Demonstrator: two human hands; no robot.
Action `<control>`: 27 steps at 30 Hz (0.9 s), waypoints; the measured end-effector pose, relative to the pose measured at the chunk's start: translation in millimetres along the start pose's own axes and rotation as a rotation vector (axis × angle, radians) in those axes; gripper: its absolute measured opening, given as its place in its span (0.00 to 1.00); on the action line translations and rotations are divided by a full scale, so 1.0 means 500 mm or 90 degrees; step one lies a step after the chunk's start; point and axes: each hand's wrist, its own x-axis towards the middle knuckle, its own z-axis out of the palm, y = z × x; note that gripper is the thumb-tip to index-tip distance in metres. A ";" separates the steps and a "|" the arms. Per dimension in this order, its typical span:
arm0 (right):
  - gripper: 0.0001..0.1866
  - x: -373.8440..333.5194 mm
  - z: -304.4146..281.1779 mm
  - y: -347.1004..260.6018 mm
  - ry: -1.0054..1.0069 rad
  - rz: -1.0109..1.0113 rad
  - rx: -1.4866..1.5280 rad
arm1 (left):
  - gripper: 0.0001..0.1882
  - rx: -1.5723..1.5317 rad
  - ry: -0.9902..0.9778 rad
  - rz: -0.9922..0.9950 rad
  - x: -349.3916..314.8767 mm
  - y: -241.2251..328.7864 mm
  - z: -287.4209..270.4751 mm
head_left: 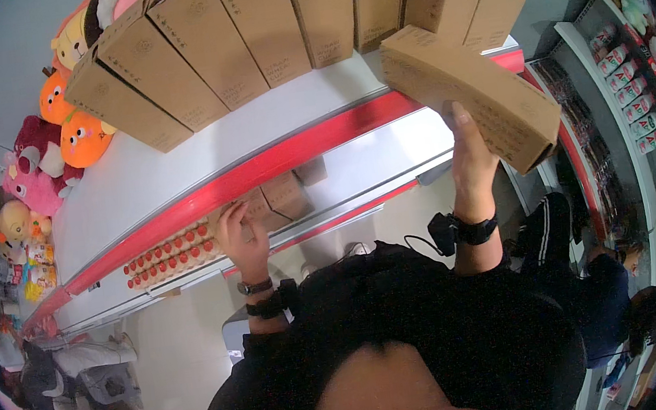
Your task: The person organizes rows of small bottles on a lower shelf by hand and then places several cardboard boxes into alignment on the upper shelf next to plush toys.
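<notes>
My right hand (473, 156) grips a long brown cardboard box (486, 91) from below, thumb along its near side. The box is tilted, its far end beside the row on the shelf and its near end out past the red edge. My left hand (244, 238) holds nothing, its fingers apart and loosely bent, in front of the lower shelf. Upright brown cardboard boxes (198, 45) of the same kind stand side by side along the white upper shelf (200, 163).
A red strip (257, 164) edges the upper shelf. Below are red-capped bottles (170, 255) in rows and smaller brown boxes (286, 195). Plush toys (82, 137) sit at the left. Red-and-white cans (622, 76) line a rack at the right. Other people (601, 294) are on both sides.
</notes>
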 end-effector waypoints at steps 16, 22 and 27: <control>0.34 -0.086 -0.177 -0.011 -0.453 0.312 -0.155 | 0.09 -0.104 -0.102 -0.046 -0.001 0.049 0.043; 0.37 -0.156 -0.155 0.134 -0.475 0.413 -0.205 | 0.10 -0.108 -0.101 -0.037 0.000 0.024 0.039; 0.36 -0.181 -0.140 0.278 -0.456 0.365 -0.202 | 0.11 -0.134 -0.132 -0.048 -0.005 0.029 0.012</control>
